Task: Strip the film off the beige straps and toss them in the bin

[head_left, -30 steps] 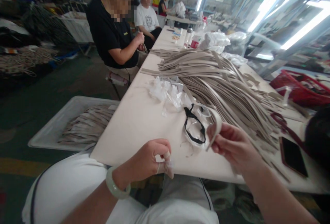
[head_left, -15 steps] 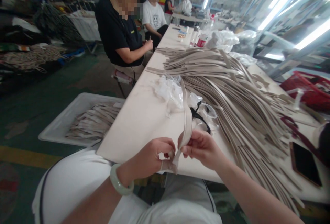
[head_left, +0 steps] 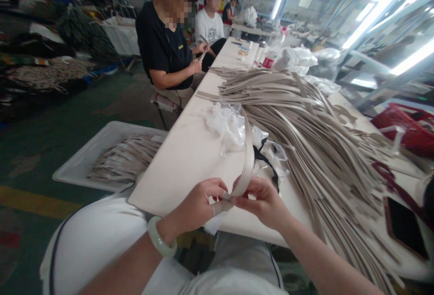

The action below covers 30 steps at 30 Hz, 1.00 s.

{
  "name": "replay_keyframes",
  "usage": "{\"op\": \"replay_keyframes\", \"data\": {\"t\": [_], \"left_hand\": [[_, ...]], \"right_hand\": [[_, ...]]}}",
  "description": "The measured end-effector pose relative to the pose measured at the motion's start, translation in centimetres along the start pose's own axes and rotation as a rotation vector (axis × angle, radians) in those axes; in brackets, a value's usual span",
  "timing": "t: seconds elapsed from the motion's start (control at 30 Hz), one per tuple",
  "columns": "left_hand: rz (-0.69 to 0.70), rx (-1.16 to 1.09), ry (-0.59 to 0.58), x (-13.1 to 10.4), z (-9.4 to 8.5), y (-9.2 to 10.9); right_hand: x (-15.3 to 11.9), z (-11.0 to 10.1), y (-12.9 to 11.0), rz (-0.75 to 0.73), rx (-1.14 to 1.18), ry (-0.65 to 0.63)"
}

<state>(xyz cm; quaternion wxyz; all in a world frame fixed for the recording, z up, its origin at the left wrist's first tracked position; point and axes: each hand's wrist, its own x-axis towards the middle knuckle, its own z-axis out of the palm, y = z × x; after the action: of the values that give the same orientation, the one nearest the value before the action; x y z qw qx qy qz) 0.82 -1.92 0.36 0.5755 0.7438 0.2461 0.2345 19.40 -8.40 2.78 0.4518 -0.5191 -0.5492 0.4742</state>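
A long beige strap (head_left: 248,159) curves up from between my hands over the near edge of the white table. My left hand (head_left: 206,202) pinches its folded lower end, and a pale jade-like bangle (head_left: 160,237) circles that wrist. From the right, my right hand (head_left: 259,200) grips the same strap with thumb and fingers, close to the left fingertips. Just beyond lie crumpled clear plastic bags (head_left: 226,125) and a black cord or strip (head_left: 266,157). A large heap of similar straps (head_left: 294,123) spreads to the right.
A white bin (head_left: 83,150) of straps stands on the floor at left. On the table (head_left: 176,150) rest a phone (head_left: 405,227), a bottle (head_left: 269,57) and a red basket (head_left: 407,127). A co-worker in black (head_left: 166,46) sits along the left edge, with other people farther back.
My hands have drawn closer together, and the strap's end is now pinched between them. The co-worker in black has raised both hands, holding a thin item. The view has shifted slightly.
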Motion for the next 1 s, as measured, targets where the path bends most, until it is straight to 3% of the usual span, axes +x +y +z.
{"op": "replay_keyframes", "data": {"t": [0.1, 0.23, 0.3, 0.43, 0.5, 0.57, 0.63, 0.7, 0.77, 0.83, 0.93, 1.0], "left_hand": [[-0.02, -0.041, -0.025, 0.0, -0.2, 0.0], [-0.084, -0.021, -0.029, 0.0, -0.4, -0.1], [-0.094, -0.053, 0.006, 0.1, -0.4, -0.1], [-0.023, -0.13, 0.067, 0.3, -0.6, -0.2], [-0.046, -0.085, -0.04, 0.1, -1.1, -0.3], [-0.099, 0.012, -0.214, -0.2, -1.7, -0.5], [-0.15, 0.111, -0.281, -0.5, -2.3, -0.7], [-0.162, 0.154, -0.206, -0.5, -2.6, -0.8], [-0.123, 0.091, -0.159, -0.4, -2.6, -0.7], [-0.067, -0.045, -0.178, -0.2, -2.5, -0.4], [-0.064, -0.136, -0.172, -0.2, -2.5, -0.3], [-0.131, -0.076, -0.18, -0.3, -2.8, -0.5]], "right_hand": [[0.7, -0.5, 0.5, 0.149, 0.249, -0.091], [1.7, -0.2, 1.5, 0.274, 0.568, 0.13], [1.6, 0.8, 2.1, 0.219, 0.505, 0.18], [1.1, 2.4, 3.0, 0.101, 0.376, 0.058], [1.4, 2.2, 2.9, 0.158, 0.499, 0.051], [2.0, 1.4, 2.3, 0.189, 0.599, 0.139], [2.6, 0.7, 1.5, 0.072, 0.521, 0.262], [2.8, 0.5, 0.8, -0.15, 0.268, 0.3], [2.3, 1.2, 0.6, -0.32, -0.001, 0.202], [1.5, 2.2, 0.8, -0.361, -0.148, 0.033], [0.7, 2.9, 1.0, -0.296, -0.15, -0.145], [0.8, 2.4, 0.7, -0.242, -0.007, -0.107]]}}
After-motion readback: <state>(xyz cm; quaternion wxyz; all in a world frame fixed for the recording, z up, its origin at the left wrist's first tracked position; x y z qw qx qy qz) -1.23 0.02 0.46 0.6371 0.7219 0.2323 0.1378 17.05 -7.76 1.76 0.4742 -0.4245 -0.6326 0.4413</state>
